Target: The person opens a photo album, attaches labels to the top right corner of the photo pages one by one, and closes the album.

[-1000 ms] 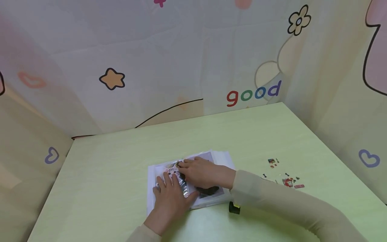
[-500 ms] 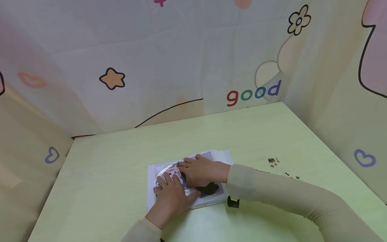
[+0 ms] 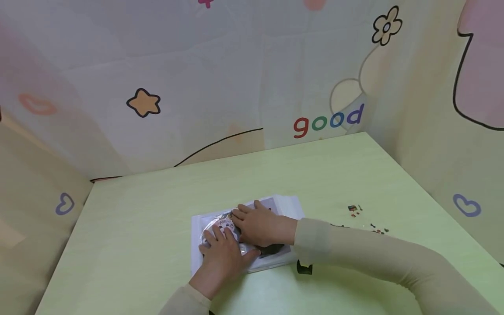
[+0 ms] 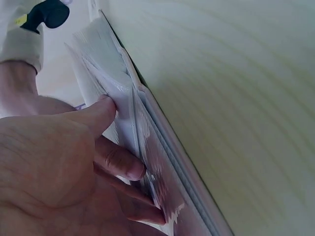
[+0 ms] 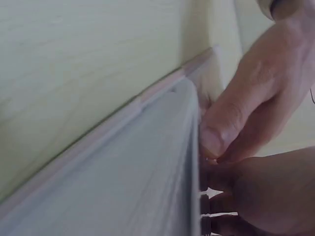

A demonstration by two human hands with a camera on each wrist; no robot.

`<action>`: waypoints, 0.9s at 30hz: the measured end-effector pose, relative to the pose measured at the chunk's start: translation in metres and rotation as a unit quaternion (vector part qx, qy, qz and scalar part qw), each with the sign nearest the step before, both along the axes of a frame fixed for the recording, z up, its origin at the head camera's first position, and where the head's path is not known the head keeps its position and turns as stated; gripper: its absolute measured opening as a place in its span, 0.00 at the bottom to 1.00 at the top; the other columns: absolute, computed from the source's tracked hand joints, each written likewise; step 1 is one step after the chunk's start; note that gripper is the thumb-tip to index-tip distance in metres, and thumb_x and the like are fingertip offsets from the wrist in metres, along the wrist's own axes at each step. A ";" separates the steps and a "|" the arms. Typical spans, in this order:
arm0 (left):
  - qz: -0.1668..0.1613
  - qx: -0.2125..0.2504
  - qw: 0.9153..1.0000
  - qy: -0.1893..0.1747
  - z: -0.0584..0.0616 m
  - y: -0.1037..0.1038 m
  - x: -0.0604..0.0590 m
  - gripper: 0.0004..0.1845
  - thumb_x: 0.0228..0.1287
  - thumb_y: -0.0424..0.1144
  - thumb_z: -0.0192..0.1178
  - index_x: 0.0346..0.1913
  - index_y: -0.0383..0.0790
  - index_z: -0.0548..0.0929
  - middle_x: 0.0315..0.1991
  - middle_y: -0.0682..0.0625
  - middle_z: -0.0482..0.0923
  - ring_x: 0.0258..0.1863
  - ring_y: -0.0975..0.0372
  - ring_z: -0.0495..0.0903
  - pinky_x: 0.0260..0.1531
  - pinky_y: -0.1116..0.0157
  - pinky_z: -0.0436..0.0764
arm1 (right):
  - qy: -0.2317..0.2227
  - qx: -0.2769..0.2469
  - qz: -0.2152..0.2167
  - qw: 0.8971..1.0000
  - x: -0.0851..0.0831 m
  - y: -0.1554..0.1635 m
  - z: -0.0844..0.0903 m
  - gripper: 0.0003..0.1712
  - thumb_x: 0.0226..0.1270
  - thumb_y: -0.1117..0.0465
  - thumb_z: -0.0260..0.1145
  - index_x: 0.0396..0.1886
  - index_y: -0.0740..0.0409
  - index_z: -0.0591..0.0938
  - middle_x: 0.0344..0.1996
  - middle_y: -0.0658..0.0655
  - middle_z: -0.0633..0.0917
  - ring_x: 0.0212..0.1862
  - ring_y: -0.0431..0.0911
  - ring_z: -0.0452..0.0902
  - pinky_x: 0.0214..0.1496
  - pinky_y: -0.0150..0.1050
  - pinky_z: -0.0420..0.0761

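Note:
An open album [image 3: 289, 208] with a white cat-like face [image 3: 225, 224] and a dark shape [image 3: 271, 249] on its pages lies on the table. My left hand [image 3: 225, 258] rests on the left page, fingers spread and thumb towards the middle. Over the middle, my right hand [image 3: 261, 225] lays its fingers on the page, tips at the picture's upper edge. Glossy film shows around the fingers. The left wrist view has the left fingertips at the page edges [image 4: 162, 196]. In the right wrist view thick pages [image 5: 123, 162] rise beside both hands.
Several small cut-out pieces [image 3: 352, 208] lie on the table [image 3: 157, 210] right of the album, some hidden by the right sleeve [image 3: 366, 249]. A black wrist device [image 3: 304, 267] shows below that sleeve. Patterned curtains [image 3: 212, 87] surround the table's back and sides.
Both hands stay on the album. The right wrist has shifted slightly left, and its sleeve now covers more of the small pieces. The head view has turned slightly to the right.

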State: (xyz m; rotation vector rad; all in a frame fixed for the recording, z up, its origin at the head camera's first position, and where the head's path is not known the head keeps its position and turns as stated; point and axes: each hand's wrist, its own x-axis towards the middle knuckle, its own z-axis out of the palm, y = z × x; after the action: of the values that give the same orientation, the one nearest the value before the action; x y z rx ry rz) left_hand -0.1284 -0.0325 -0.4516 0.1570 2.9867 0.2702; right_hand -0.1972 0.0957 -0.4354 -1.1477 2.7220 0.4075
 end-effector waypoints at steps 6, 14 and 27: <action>-0.003 -0.006 1.000 0.002 -0.001 0.000 0.001 0.60 0.61 0.74 0.61 0.70 0.17 0.66 0.70 0.18 0.59 0.67 0.23 0.59 0.55 0.27 0.70 | 0.040 0.025 0.025 0.999 0.013 0.001 -0.002 0.35 0.82 0.41 0.52 0.80 0.52 0.67 0.78 0.51 0.67 0.79 0.48 0.59 0.74 0.62 0.64; -0.002 0.004 0.999 0.034 -0.003 0.003 0.004 0.58 0.58 0.72 0.65 0.67 0.17 0.68 0.66 0.19 0.62 0.65 0.24 0.61 0.53 0.27 0.70 | -0.016 -0.061 0.011 0.998 0.009 -0.002 0.004 0.20 0.80 0.48 0.60 0.60 0.54 0.84 0.60 0.50 0.83 0.63 0.44 0.77 0.66 0.49 0.76; -0.008 -0.023 0.999 0.022 -0.004 0.004 0.001 0.60 0.61 0.75 0.60 0.70 0.17 0.66 0.69 0.18 0.60 0.66 0.23 0.60 0.55 0.27 0.70 | -0.048 -0.034 -0.018 0.998 0.001 0.001 0.000 0.37 0.82 0.42 0.53 0.82 0.53 0.62 0.80 0.50 0.62 0.80 0.45 0.54 0.78 0.60 0.56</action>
State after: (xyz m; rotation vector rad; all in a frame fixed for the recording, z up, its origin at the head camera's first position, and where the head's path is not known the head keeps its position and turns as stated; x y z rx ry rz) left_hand -0.1271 -0.0285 -0.4555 0.1834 3.0304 0.1977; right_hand -0.1959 0.0968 -0.4358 -1.1024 2.6880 0.2493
